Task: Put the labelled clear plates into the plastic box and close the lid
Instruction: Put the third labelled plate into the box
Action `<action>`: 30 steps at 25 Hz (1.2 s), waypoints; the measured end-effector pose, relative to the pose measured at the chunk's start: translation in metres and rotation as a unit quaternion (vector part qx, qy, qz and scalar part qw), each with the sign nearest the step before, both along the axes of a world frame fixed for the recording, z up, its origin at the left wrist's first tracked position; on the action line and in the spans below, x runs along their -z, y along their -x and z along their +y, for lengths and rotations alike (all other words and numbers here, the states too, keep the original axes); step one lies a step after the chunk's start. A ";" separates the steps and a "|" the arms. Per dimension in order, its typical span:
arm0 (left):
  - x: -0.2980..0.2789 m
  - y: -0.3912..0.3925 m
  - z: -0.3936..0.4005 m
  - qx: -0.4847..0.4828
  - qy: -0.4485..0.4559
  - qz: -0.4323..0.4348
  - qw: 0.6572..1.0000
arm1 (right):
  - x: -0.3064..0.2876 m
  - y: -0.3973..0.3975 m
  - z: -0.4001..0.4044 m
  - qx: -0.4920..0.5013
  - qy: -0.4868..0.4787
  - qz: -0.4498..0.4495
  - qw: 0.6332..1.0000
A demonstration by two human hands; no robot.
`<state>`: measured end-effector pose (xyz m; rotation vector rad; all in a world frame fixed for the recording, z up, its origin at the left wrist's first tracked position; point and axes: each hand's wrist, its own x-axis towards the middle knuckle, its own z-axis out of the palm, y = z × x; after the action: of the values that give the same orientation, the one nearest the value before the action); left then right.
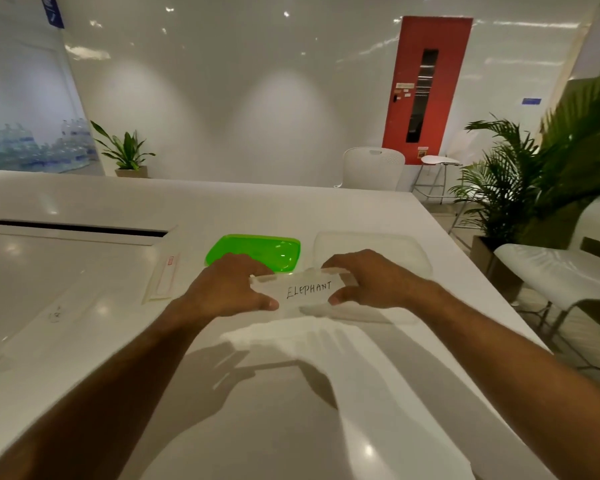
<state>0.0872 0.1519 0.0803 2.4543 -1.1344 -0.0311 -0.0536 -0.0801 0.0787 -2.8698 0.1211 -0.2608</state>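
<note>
A clear plate (305, 292) with a white label reading ELEPHANT is held between both hands above the white table (84, 289). My left hand (226, 289) grips its left end and my right hand (371, 282) grips its right end. Behind the right hand sits the clear plastic box (395, 247), partly hidden by that hand; its inside cannot be made out. The green lid (257, 251) lies flat on the table to the left of the box, just beyond my left hand.
A long narrow strip with a red mark (165, 278) lies left of the hands. A dark cable slot (80, 228) runs across the table's left. Past the right table edge stand white seats (551, 271) and plants (520, 174).
</note>
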 end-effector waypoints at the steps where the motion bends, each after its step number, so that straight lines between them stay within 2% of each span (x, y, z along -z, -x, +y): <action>1: -0.007 0.000 -0.013 0.009 -0.005 -0.014 1.000 | -0.007 0.003 -0.009 0.011 -0.004 -0.002 1.000; 8: -0.041 -0.007 -0.099 0.070 -0.028 -0.074 0.994 | -0.038 0.012 -0.076 0.092 -0.012 -0.003 0.996; 16: -0.031 -0.032 -0.178 0.101 -0.039 -0.080 0.991 | -0.033 0.000 -0.129 0.137 0.003 0.026 0.990; 22: -0.006 -0.045 -0.207 0.125 -0.108 -0.056 0.985 | -0.011 -0.013 -0.146 0.143 0.035 0.111 0.983; 30: -0.004 -0.044 -0.226 0.178 -0.204 -0.058 0.961 | 0.001 -0.025 -0.146 0.132 0.078 0.203 0.967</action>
<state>0.1313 -0.0741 0.0847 2.5848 -1.7611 -0.2551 -0.0284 -0.2264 0.0776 -3.0175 0.5864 0.2883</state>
